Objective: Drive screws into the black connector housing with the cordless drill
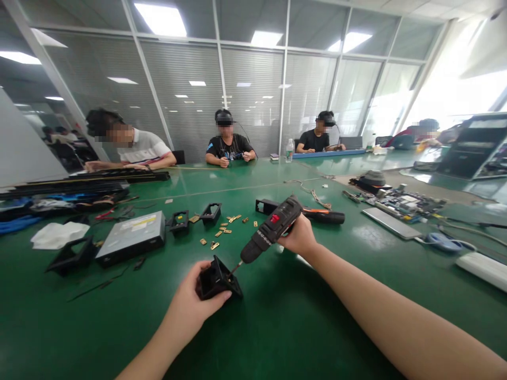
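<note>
My left hand [198,293] grips a black plastic frame [216,285] and holds it tilted on the green table. In my right hand [299,237] is a black cordless drill [275,224] with a red switch, its bit [236,268] pointing down into the frame. Whether the bit touches a screw inside is too small to tell. Several small brass plates [224,230] lie scattered beyond the frame. Two similar black frames stand past them, one upright frame [210,212] and another frame [179,221] with a yellow piece inside.
On the left are an optical drive [134,237], a larger black frame [73,256] and white tissue [59,235]. Behind the drill lies a black tool with an orange stripe [325,215]. Circuit boards [407,203] and a silver panel [390,222] are at right. Several people sit across the table.
</note>
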The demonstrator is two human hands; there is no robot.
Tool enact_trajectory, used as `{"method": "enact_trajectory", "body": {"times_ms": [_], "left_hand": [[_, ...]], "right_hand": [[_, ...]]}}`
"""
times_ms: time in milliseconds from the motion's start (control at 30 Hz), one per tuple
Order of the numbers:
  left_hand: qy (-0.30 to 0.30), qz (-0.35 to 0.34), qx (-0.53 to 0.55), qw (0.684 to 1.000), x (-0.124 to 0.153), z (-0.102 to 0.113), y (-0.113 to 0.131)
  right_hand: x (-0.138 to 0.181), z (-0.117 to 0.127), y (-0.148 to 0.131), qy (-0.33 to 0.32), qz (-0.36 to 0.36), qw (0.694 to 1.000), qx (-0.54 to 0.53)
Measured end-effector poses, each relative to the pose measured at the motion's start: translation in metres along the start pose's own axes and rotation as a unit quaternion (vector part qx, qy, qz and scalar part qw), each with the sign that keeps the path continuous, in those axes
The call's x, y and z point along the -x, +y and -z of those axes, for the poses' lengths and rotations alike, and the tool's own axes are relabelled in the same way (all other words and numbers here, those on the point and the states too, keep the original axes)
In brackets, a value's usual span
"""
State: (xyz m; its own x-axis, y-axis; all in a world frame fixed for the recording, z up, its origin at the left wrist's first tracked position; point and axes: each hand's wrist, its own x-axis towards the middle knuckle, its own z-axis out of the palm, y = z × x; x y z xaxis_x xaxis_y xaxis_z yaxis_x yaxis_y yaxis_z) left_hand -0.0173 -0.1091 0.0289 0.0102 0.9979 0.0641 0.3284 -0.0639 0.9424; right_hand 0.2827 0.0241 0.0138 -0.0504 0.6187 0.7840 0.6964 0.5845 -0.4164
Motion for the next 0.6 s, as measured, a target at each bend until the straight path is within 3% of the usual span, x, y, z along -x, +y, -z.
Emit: {"method": "enact_trajectory", "body": {"times_ms": [200,367,467,600], "left_hand": [[-0.04,0.039,-0.018,0.998,0.006,-0.006,0.012],[-0.07,0.047,-0.062,0.995,0.023,-0.03,0.023],[-0.067,0.021,-0.056,0.996,0.033,-0.044,0.023],[-0.014,-0.064,-0.11,0.992,0.039,-0.05,0.021]], "right_hand": [[0.019,0.026,-0.003,-0.02,-0.073,0.996,0.045],[0.038,0.054,0.018,-0.03,-0.073,0.995,0.054],[0.046,0.063,0.031,-0.042,-0.045,0.997,0.045],[0.045,0.066,0.033,-0.038,-0.023,0.998,0.033]]}}
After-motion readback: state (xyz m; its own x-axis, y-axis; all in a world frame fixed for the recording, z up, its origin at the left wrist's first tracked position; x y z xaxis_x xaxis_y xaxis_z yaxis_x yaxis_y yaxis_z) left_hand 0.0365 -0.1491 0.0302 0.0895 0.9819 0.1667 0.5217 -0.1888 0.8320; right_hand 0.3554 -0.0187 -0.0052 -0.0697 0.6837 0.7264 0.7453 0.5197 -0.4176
